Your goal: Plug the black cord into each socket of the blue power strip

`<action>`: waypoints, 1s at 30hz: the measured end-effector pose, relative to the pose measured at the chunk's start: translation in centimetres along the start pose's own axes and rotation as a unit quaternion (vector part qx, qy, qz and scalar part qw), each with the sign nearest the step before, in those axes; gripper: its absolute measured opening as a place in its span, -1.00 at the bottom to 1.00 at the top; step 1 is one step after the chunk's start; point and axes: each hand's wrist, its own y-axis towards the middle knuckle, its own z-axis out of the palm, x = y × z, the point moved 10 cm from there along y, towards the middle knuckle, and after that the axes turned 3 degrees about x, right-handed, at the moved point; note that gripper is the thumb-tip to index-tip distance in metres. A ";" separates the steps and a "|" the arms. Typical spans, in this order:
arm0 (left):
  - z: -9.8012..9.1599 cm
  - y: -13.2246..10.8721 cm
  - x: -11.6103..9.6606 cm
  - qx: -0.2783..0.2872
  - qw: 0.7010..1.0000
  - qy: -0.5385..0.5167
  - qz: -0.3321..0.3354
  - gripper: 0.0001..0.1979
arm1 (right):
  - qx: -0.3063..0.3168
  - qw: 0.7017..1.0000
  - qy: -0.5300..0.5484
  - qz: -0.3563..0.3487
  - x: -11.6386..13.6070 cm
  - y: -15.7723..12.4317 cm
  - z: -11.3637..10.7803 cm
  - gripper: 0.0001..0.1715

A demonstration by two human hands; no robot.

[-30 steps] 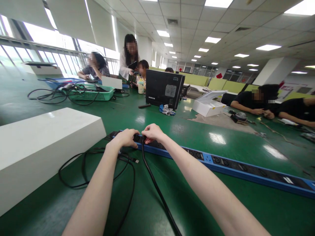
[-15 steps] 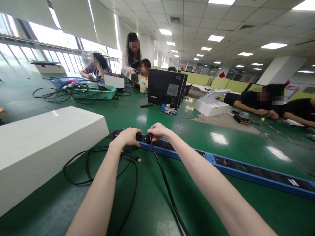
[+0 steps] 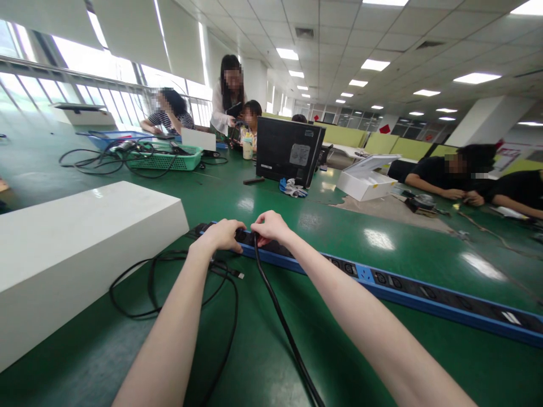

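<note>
Cable: where is it now?

Its end is pinched in the right hand's fingertips, at the strip; the rest runs down from this hand toward the person. Whether the end sits inside the strip, I cannot tell.

And the left hand?

It grasps across the strip, just left of the right hand, thumb on the near side.

How will they handle?

I think the cable is thick and springy, so better to hold its firm end. The strip seems rigid, perhaps slippery; steady it close beside the right hand.
</note>
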 end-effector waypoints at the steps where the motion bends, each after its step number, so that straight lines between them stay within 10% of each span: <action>1: 0.0 0.0 0.0 0.000 1.000 0.001 0.001 -0.25 | 0.005 1.000 -0.008 -0.006 0.3 0.0 0.5 -0.89; 18: -0.1 0.1 0.2 -0.009 1.000 0.006 -0.005 -0.23 | -0.012 0.997 -0.074 -0.014 -0.6 0.4 -0.1 -0.73; 30: 0.1 0.1 0.3 -0.005 1.000 0.009 -0.009 -0.24 | 0.093 0.995 -0.007 0.027 -0.9 0.3 1.0 -0.77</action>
